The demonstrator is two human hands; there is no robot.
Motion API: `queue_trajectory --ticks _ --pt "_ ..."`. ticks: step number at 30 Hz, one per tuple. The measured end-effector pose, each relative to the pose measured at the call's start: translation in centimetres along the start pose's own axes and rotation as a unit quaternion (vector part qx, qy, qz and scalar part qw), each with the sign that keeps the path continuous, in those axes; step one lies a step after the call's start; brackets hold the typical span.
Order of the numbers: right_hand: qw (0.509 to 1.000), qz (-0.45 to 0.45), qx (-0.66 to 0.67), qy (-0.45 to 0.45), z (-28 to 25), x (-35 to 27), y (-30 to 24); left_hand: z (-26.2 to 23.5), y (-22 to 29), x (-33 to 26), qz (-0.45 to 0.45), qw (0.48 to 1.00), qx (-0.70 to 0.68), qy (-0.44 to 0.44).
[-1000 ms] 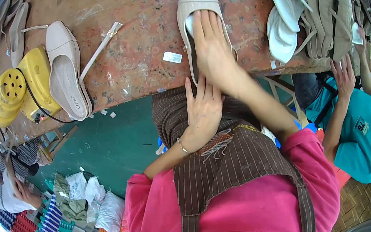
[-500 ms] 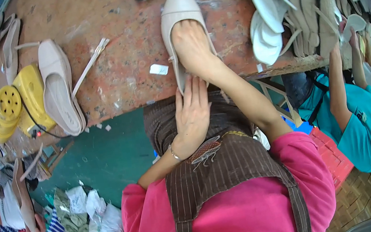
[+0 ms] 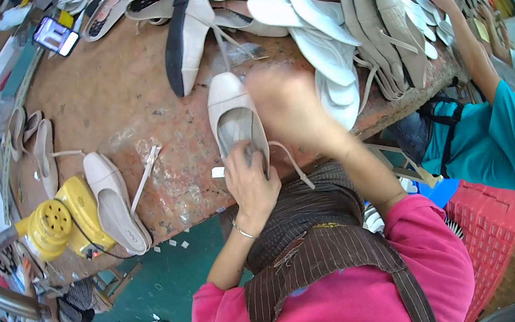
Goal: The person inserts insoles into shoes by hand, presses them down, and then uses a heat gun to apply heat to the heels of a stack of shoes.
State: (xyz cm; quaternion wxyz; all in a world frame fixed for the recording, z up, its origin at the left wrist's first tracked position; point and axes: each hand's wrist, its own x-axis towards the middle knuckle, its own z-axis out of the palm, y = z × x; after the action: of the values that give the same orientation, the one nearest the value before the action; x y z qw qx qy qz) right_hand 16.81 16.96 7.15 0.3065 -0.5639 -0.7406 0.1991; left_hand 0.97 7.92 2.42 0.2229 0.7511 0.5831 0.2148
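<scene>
A beige slip-on shoe (image 3: 228, 94) with a square-looking toe lies on the worn reddish-brown table, toe pointing away from me. My left hand (image 3: 251, 178) grips its heel end, the fingers reaching inside over the insole. A thin strap (image 3: 292, 164) trails from the shoe's right side toward my lap. Just right of the shoe, my right hand (image 3: 289, 107) is smeared by motion, so its fingers cannot be made out. A small white label (image 3: 218, 172) lies left of the shoe's heel.
Left stand a yellow blower-like tool (image 3: 50, 228), a beige shoe (image 3: 112, 204) and a loose strap (image 3: 146, 176). Beyond are a dark-soled shoe (image 3: 189, 42), white insoles (image 3: 319, 40) and stacked beige uppers (image 3: 378, 35). A phone (image 3: 55, 36) lies far left. A co-worker in teal (image 3: 487, 135) works at right.
My right hand has come out of the shoe and moved to its right. My left hand has gone from lying flat at the heel to gripping inside it. The view has shifted, showing more of the table.
</scene>
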Motion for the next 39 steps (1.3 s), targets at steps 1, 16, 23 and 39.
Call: queue_trajectory --ticks 1,16,23,39 --pt "0.992 0.027 -0.012 0.125 -1.4 1.7 1.4 -1.3 -0.2 0.7 0.021 0.999 -0.025 -0.01" --pt "0.962 0.118 -0.076 0.235 -6.5 6.2 10.3 -17.3 -19.6 -9.0 -0.061 0.966 0.199 0.152" --pt "0.792 0.249 0.555 0.06 -8.8 1.6 6.8 -15.0 -13.6 -5.7 -0.034 0.883 0.278 0.376" --pt "0.738 0.311 0.592 0.092 -4.1 -8.4 4.6 -2.8 -10.2 11.3 -0.146 0.911 -0.357 0.145"
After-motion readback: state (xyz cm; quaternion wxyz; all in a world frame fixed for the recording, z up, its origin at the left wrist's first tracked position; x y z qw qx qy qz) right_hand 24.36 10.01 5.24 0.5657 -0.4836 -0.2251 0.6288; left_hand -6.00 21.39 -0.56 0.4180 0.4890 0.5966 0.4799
